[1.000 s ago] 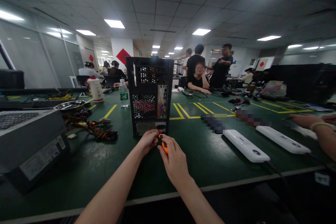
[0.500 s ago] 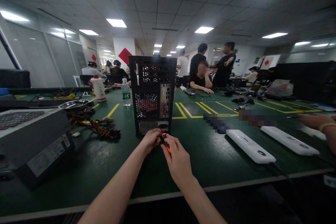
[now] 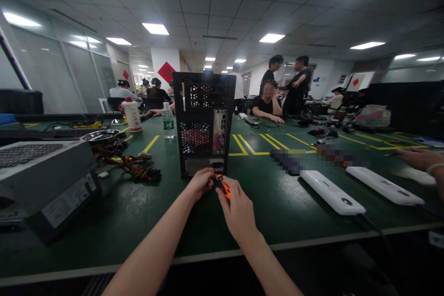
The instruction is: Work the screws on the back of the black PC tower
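A black computer case [image 3: 204,122] stands upright on the green table [image 3: 138,212], its rear panel facing me. My right hand [image 3: 237,210] grips an orange-and-black screwdriver [image 3: 223,186] aimed at the bottom of that panel. My left hand [image 3: 200,182] has its fingers pinched at the screwdriver's front end, right against the case's lower edge. The tip is hidden behind the fingers.
A grey power supply box [image 3: 45,185] sits at left with a bundle of cables [image 3: 133,169], a metal bowl [image 3: 100,136], a white jug [image 3: 132,116] and a water bottle [image 3: 168,122]. Two white power strips [image 3: 332,191] lie at right near another person's hand [image 3: 418,159]. Several people are behind.
Both hands stay at the bottom of the case with the screwdriver; only the head camera has shifted slightly. People in the background have moved a little.
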Action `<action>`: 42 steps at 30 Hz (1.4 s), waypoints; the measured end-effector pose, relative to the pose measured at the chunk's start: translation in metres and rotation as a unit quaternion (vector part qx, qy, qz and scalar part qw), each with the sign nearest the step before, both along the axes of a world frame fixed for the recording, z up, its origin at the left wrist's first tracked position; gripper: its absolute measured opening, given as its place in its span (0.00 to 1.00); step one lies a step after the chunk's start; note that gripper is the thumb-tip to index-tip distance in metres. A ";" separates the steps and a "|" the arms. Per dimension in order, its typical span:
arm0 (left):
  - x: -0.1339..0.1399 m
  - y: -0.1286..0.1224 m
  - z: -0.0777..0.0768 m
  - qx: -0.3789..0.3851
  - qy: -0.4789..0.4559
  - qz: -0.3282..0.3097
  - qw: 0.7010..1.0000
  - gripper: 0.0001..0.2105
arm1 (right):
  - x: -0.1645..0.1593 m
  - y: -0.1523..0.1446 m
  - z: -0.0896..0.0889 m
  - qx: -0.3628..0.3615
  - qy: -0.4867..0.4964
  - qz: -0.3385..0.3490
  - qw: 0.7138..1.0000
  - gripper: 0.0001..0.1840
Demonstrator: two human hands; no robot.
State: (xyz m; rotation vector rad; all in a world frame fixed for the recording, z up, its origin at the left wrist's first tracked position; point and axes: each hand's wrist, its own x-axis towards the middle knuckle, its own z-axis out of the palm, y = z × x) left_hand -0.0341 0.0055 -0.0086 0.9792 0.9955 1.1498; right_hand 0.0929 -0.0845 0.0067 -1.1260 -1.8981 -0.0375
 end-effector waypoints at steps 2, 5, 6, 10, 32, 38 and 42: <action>0.000 0.000 -0.001 0.004 -0.001 -0.001 1.000 0.09 | 0.000 -0.001 0.000 0.011 -0.012 0.012 1.000 0.14; -0.001 0.003 -0.004 0.005 -0.002 -0.005 1.000 0.10 | 0.000 0.000 -0.001 0.027 -0.035 0.017 0.999 0.14; -0.001 0.004 -0.005 0.005 -0.003 -0.005 1.000 0.10 | 0.000 0.000 -0.001 0.027 -0.037 0.009 0.999 0.14; -0.001 0.005 -0.006 0.006 -0.010 -0.002 1.000 0.10 | 0.002 0.001 -0.002 0.016 -0.024 -0.016 0.999 0.13; 0.000 -0.001 0.003 -0.013 0.011 0.005 1.000 0.12 | 0.033 0.002 -0.004 0.020 0.022 0.005 1.000 0.11; 0.000 -0.001 0.004 -0.018 0.010 0.003 1.000 0.13 | 0.031 0.003 -0.002 0.008 0.033 0.007 0.999 0.12; 0.000 0.000 0.002 -0.016 0.006 0.002 1.000 0.13 | 0.031 0.003 -0.002 0.008 0.036 0.014 0.999 0.12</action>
